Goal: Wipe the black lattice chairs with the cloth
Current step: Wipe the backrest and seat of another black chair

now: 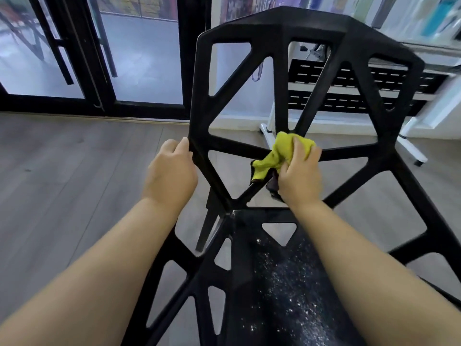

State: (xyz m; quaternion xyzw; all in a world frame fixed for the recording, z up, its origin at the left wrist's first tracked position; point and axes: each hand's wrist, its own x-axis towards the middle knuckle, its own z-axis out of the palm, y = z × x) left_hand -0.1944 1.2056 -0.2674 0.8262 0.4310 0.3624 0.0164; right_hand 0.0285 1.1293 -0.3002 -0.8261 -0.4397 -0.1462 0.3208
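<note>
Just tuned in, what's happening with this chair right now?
A person is wiping a black lattice chair. The right hand presses a bunched yellow-green cloth on the bars where the backrest lattice meets, while the left hand has a grip on the backrest's left edge to steady it. The seat below shows pale specks, apparently not yet wiped.
</note>
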